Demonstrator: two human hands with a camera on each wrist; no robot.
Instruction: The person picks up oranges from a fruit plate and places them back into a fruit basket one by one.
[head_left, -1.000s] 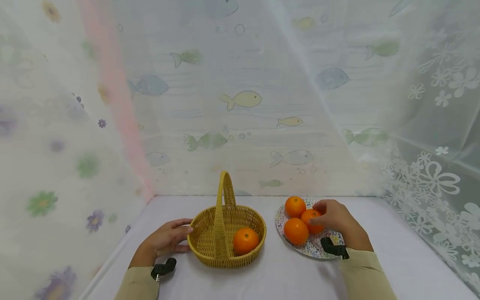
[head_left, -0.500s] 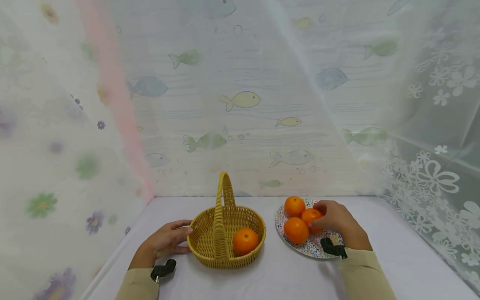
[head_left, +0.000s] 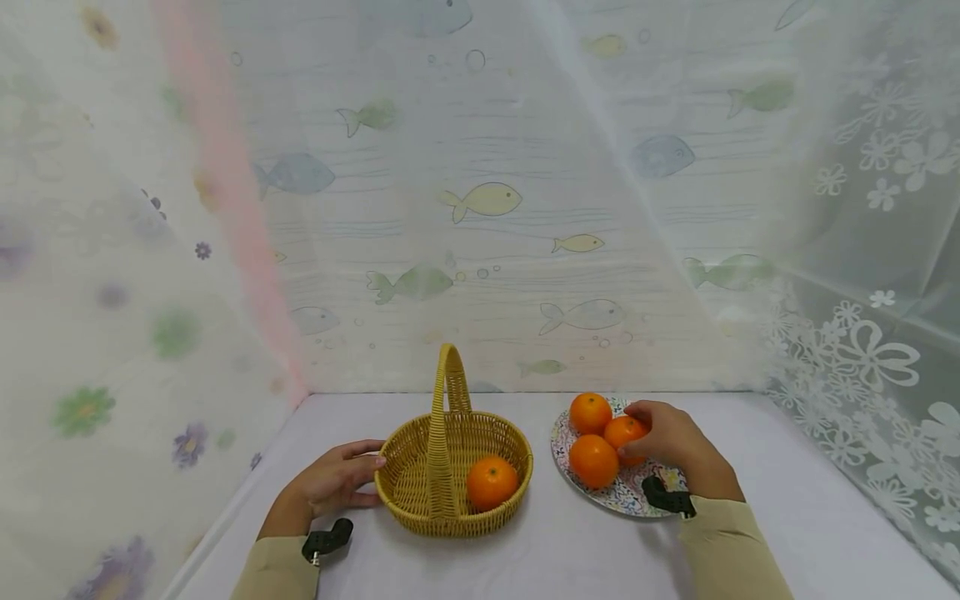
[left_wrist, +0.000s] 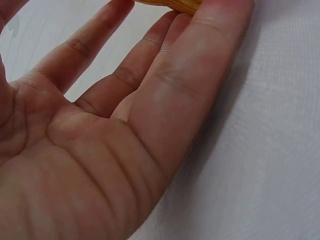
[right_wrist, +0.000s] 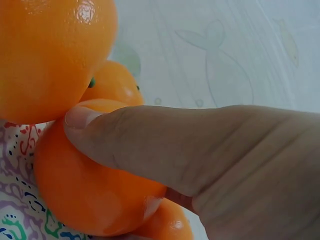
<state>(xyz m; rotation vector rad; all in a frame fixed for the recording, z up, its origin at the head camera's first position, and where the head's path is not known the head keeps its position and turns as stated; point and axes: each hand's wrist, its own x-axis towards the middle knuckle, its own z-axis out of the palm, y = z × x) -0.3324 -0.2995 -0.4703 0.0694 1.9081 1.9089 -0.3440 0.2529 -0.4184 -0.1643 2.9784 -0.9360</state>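
Observation:
At the left end of a woven yellow basket (head_left: 405,517) with a tall arched handle, my left hand (head_left: 337,477) touches the rim with its fingertips. In the left wrist view its fingers (left_wrist: 80,45) reach up to a sliver of the basket's edge, fairly straight. One orange (head_left: 492,483) lies inside the basket on the right. My right hand (head_left: 671,435) holds an orange (right_wrist: 100,190) on the patterned plate (head_left: 622,502), its thumb pressed on the near side and fingers round the back. Other oranges (head_left: 594,461) sit close against it, one partly hidden behind the hand.
A white cloth covers the table (head_left: 540,558). Behind it hangs a sheer curtain (head_left: 487,250) printed with fish, and flower-printed curtains enclose the left and right sides. The basket handle (head_left: 441,433) rises between the two hands.
Both hands stay nearly where they were, the left at the basket and the right on the orange. Only a very slight shift shows in the right fingers and the oranges.

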